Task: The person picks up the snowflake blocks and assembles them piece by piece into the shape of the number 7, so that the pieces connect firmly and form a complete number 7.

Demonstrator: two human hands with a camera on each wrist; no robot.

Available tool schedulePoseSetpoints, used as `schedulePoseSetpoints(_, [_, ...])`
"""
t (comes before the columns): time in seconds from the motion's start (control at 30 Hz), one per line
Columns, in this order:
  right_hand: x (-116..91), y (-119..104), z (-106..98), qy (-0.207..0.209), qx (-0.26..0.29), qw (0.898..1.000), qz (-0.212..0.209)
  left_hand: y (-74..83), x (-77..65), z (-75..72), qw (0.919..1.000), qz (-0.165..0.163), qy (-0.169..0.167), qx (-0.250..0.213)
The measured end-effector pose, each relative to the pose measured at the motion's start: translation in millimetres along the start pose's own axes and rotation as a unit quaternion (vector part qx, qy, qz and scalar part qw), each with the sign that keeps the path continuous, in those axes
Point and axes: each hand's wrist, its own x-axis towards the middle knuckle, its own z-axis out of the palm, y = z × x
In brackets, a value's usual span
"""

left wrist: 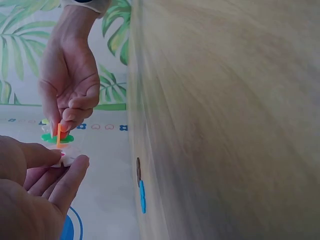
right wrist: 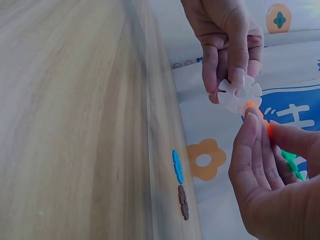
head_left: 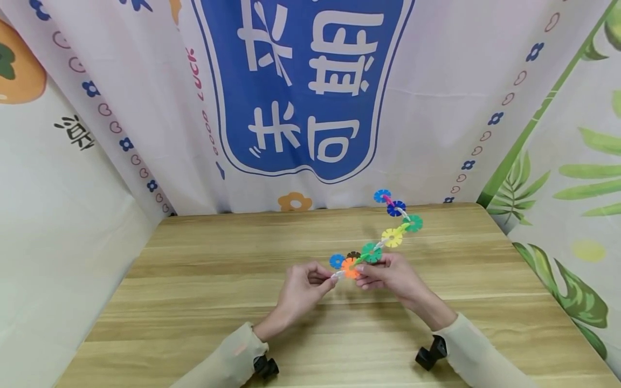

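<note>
My left hand (head_left: 299, 290) pinches a white notched plastic disc (right wrist: 231, 103) between thumb and fingers. My right hand (head_left: 399, 279) grips an orange notched disc (head_left: 349, 265) by its edge. White and orange meet at their rims, set crosswise to each other. From the orange one a chain of interlocked snowflake discs runs up and right, with a green disc (head_left: 371, 253), a yellow disc (head_left: 391, 238), a dark blue disc (head_left: 396, 208) and a blue disc (head_left: 382, 196) at its far end. Fingers partly cover the orange disc.
On the wooden table (head_left: 204, 302) behind the hands lie a loose blue disc (right wrist: 177, 166) and a brown disc (right wrist: 183, 202), side by side. A printed curtain (head_left: 315, 194) hangs along the table's back edge. Wrist cameras are strapped at both sleeves.
</note>
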Motion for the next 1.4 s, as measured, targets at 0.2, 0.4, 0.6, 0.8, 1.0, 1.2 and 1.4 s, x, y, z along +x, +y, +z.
schedulePoseSetpoints(0.2, [3,3,4,0.002,0.009,1.0,-0.003,-3.3,-0.8,1.4,0.9996,0.023,0.009,0.013])
schedulePoseSetpoints(0.4, [5,2,7,0.006,-0.006,1.0,-0.002,-2.2,-2.5,2.8,0.9978,0.041,0.022,0.048])
schedulePoseSetpoints(0.6, [7,-2,13,0.021,-0.011,1.0,0.0,5.8,-4.4,5.3,0.9952,0.059,0.036,0.07])
schedulePoseSetpoints(0.8, [9,-3,19,0.027,-0.003,1.0,-0.007,8.5,-5.6,6.8,0.9948,0.058,0.049,0.067])
schedulePoseSetpoints(1.0, [9,-5,25,0.048,0.005,0.999,-0.008,7.3,-2.9,6.6,0.9956,0.052,0.064,0.045])
schedulePoseSetpoints(1.2, [4,-10,29,0.061,0.001,0.998,-0.026,1.4,5.3,4.8,0.9875,-0.033,0.048,-0.146])
schedulePoseSetpoints(1.4, [0,-8,22,0.055,-0.03,0.997,-0.043,1.3,8.6,3.0,0.962,-0.094,0.026,-0.255])
